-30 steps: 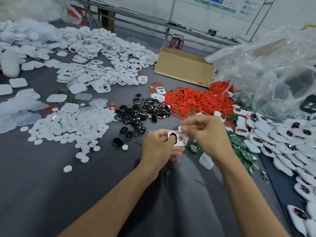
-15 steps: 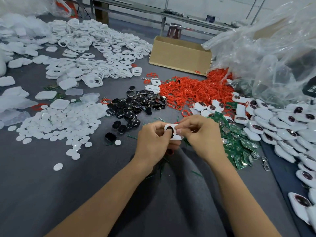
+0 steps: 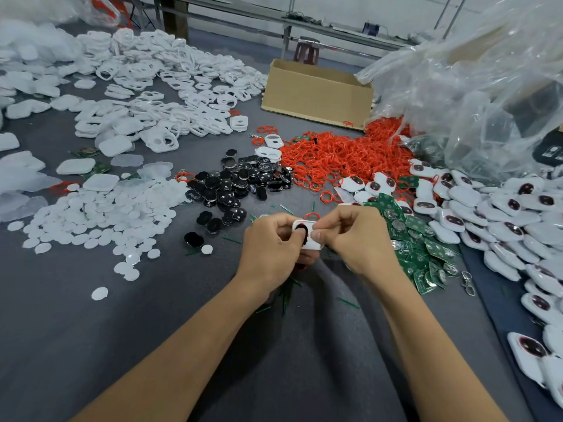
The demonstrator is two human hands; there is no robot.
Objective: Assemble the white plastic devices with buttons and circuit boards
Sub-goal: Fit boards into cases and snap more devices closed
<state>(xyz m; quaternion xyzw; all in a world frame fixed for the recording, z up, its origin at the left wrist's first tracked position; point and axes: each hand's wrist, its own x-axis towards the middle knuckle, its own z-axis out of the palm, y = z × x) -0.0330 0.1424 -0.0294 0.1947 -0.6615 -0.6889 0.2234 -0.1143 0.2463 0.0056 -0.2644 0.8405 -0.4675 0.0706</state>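
Hiding most of the white device shell (image 3: 313,245), the left hand (image 3: 271,245) and right hand (image 3: 356,239) meet over the near middle of the grey cloth counter (image 3: 91,345). Left fingers (image 3: 283,226) curl round the shell's left end, the thumb against a glossy black button (image 3: 301,230) seated in it. The right thumb and forefinger pinch the other end. A thin red ring (image 3: 311,215) peeks out above the shell; how it attaches is covered.

A crumpled clear plastic bag (image 3: 487,86) veils whatever lies inside it. At the right edge a dark label (image 3: 551,152) is cut off, its white print too small to read, as is a red mark on the cardboard box (image 3: 316,92).

Flat green circuit boards (image 3: 420,251) with round metal cells lie just right of the hands. Beyond them are smooth rounded finished devices (image 3: 502,220). Behind are tangled red rings (image 3: 344,153), scalloped shiny black buttons (image 3: 240,181), matte white discs (image 3: 100,214) and hollow white frames (image 3: 170,86). Green slivers (image 3: 286,293) are scattered under the wrists.
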